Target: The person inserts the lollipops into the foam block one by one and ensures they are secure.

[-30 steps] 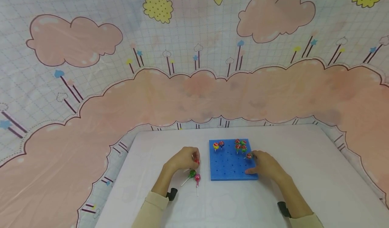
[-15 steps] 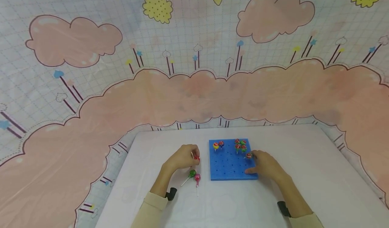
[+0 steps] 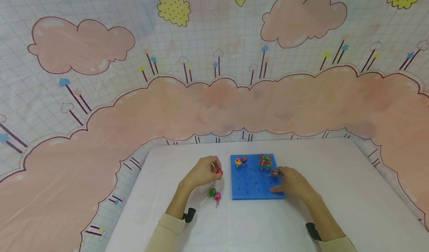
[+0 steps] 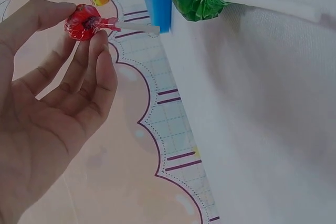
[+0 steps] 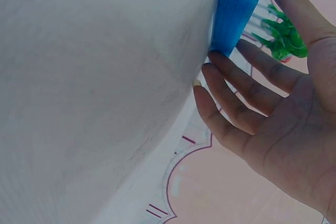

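Observation:
My left hand (image 3: 202, 170) pinches a red-wrapped lollipop (image 4: 82, 23) by its head, above the table and left of a blue pegboard (image 3: 248, 186). In the left wrist view its white stick points right, away from the palm. My right hand (image 3: 296, 182) rests at the board's right edge, thumb on the top face and relaxed fingers against the side (image 5: 231, 17). Close to that index finger, a red-and-green lollipop (image 3: 274, 172) stands in the board. A green lollipop (image 3: 212, 192) and a pink lollipop (image 3: 217, 196) lie on the table below my left hand.
Yellow (image 3: 238, 161) and dark blue (image 3: 244, 158) lollipops stand at the board's back left. Several red-and-green lollipops (image 3: 265, 161) cluster at its back right. Rows of small holes cover the board. The white table (image 3: 187, 153) meets a patterned cloth behind it.
My left hand has lifted the red lollipop a little and moved it slightly farther away and right, its stick turning up. My right hand and the board have stayed put.

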